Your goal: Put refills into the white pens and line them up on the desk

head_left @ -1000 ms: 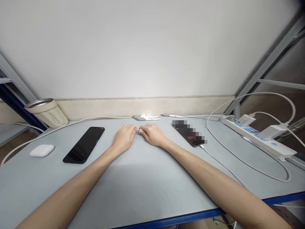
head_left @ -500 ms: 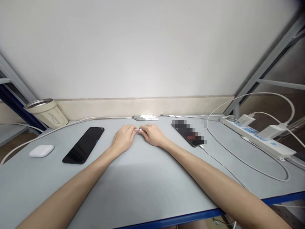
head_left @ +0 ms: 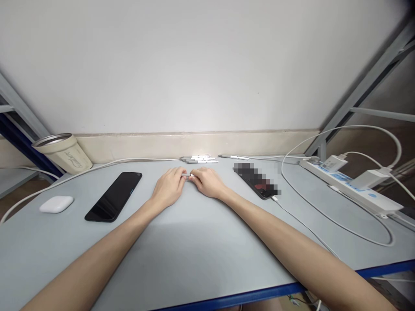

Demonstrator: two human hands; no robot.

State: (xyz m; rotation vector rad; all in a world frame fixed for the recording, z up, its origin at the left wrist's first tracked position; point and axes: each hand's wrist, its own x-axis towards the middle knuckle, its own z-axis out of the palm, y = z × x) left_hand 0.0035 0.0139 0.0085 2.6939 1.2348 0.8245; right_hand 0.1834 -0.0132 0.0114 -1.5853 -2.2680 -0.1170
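My left hand [head_left: 168, 186] and my right hand [head_left: 207, 182] meet over the middle of the desk, fingers closed. Between their fingertips shows a short stretch of a slim grey-and-white pen [head_left: 186, 175], lying crosswise. Each hand pinches one end of it; most of the pen is hidden by the fingers. Just beyond the hands lies a bunch of several white and grey pens [head_left: 199, 160] against the wall's base. One more pen [head_left: 234, 157] rests to the right of that bunch.
A black phone [head_left: 113, 197] and a white earbud case [head_left: 56, 204] lie left. On the right are a plugged-in phone [head_left: 257, 181], looping white cables and a power strip [head_left: 353, 185] with chargers. A cream tumbler [head_left: 66, 153] leans at the back left. The desk [head_left: 194, 259] has a blue front edge.
The gap between my fingertips is slightly wider, and more of the pen shows between them. Everything else on the desk stays in place.
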